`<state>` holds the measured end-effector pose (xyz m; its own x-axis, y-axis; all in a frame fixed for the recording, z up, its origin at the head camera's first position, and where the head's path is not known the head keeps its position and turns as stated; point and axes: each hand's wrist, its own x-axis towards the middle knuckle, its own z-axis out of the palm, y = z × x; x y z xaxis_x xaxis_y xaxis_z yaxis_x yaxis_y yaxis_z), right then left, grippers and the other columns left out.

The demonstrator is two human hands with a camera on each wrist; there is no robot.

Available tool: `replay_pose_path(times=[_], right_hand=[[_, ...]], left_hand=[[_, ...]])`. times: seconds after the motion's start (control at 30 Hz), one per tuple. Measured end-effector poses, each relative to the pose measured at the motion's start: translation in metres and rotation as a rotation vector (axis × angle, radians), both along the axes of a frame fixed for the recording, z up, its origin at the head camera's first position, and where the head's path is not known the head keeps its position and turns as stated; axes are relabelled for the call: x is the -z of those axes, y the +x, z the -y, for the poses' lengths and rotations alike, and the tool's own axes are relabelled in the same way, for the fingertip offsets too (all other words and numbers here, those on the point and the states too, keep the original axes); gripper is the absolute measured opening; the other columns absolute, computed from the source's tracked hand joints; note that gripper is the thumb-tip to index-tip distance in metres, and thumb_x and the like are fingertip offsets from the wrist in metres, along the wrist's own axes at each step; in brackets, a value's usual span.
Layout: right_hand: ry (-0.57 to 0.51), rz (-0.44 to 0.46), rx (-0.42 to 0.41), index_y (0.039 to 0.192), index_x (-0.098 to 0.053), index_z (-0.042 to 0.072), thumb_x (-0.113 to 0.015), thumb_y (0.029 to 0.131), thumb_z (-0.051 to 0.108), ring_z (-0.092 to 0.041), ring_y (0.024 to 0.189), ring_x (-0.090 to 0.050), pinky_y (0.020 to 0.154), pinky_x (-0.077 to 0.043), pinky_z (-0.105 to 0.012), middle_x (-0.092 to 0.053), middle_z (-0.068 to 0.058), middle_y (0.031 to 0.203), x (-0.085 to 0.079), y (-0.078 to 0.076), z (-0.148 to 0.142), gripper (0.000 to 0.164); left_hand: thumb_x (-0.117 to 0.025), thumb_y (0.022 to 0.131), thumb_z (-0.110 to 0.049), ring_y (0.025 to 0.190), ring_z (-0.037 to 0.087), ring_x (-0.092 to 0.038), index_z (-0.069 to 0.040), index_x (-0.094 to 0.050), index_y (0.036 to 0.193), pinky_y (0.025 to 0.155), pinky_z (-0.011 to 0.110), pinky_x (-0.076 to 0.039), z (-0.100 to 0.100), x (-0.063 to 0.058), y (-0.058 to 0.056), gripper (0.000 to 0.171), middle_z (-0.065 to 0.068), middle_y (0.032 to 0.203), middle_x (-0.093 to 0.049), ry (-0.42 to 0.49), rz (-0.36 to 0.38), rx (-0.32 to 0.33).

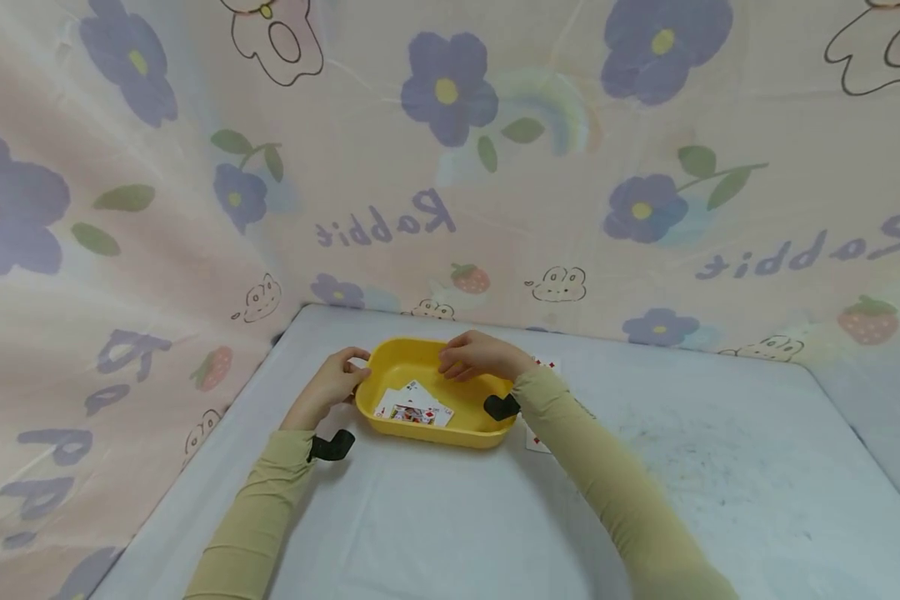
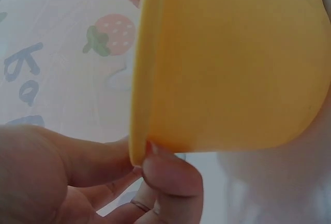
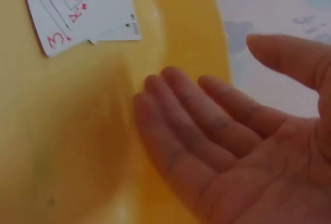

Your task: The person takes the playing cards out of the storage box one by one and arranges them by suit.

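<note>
A yellow plastic basin (image 1: 438,433) stands on the white-covered table, tilted slightly in the head view. My left hand (image 1: 332,382) pinches its left rim, thumb and fingers on either side of the edge, as the left wrist view shows against the basin wall (image 2: 232,69). Several playing cards (image 1: 420,406) lie overlapping in the near left part of the basin. Above its far right part hovers my right hand (image 1: 486,356). In the right wrist view that hand (image 3: 227,146) has extended fingers and an empty palm; the cards (image 3: 103,14) lie beyond the fingertips.
More playing cards (image 1: 537,442) lie on the table just right of the basin, partly hidden by the right sleeve (image 1: 600,467). A patterned cloth (image 1: 525,208) hangs behind and at the left. Grey smudges mark the white tabletop (image 1: 720,450) on the right.
</note>
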<state>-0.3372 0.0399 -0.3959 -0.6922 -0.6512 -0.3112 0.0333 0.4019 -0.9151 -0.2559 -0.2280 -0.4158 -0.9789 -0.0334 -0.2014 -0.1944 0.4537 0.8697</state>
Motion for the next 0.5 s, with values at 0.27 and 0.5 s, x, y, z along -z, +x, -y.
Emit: replay_pose_path(times=[0.27,0.5], right_hand=[[0.082,0.061,-0.034,0.123,-0.053,-0.004,-0.059,0.095,0.026,-0.034,0.106,-0.061,0.091,-0.048,-0.042,-0.063,-0.021,0.115,0.011,0.005,0.017,0.041],[0.082,0.11,-0.074,0.118,-0.057,-0.003,-0.06,0.095,0.019,-0.035,0.103,-0.062,0.09,-0.048,-0.043,-0.065,-0.021,0.112,0.014,0.008,0.027,0.032]], left_hand=[[-0.052,0.099,-0.01,0.072,0.023,-0.057,-0.004,-0.046,0.132,0.057,0.03,-0.052,-0.001,0.002,-0.001,0.034,0.019,0.098,-0.055,0.003,0.001,-0.002],[-0.051,0.099,-0.01,0.07,0.022,-0.056,-0.004,-0.047,0.131,0.056,0.029,-0.052,0.001,0.003,-0.001,0.033,0.019,0.097,-0.055,0.002,-0.001,-0.005]])
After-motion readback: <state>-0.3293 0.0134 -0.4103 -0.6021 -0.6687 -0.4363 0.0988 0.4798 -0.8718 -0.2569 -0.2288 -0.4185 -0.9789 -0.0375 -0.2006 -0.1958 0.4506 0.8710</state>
